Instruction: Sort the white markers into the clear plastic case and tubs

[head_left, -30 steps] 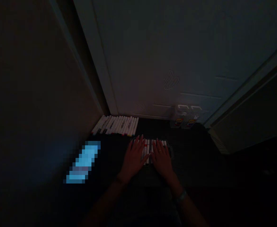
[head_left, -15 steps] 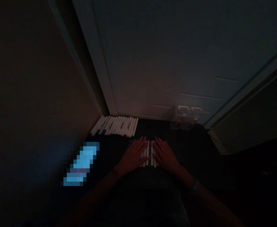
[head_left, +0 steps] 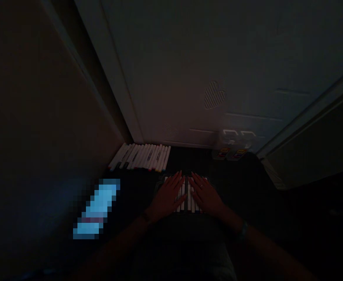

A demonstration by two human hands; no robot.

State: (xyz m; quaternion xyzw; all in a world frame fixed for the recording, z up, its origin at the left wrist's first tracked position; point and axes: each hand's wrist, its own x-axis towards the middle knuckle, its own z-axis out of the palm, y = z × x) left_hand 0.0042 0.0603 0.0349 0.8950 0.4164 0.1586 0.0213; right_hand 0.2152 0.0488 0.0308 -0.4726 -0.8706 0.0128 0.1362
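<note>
My left hand (head_left: 166, 198) lies flat, fingers stretched out, over the left group of white markers (head_left: 183, 199). On the right group of markers (head_left: 189, 201) rests my right hand (head_left: 207, 196), also flat with its fingers extended and a ring on one of them. Both groups sit side by side in a dark or clear case (head_left: 159, 182), split by a narrow dark gap. My palms cover most of these markers. The scene is very dim, so the case's edges are hard to make out.
A row of several more white markers (head_left: 143, 157) lies at the back left by the wall. Two clear cases with white handles (head_left: 220, 150) stand against the back panel. A glowing, pixelated screen (head_left: 98, 207) is at the left. Walls (head_left: 171, 70) close in the back and left.
Both hands stay on the markers and have shifted slightly, so more of the markers and the case rim shows. The camera view has moved a little.
</note>
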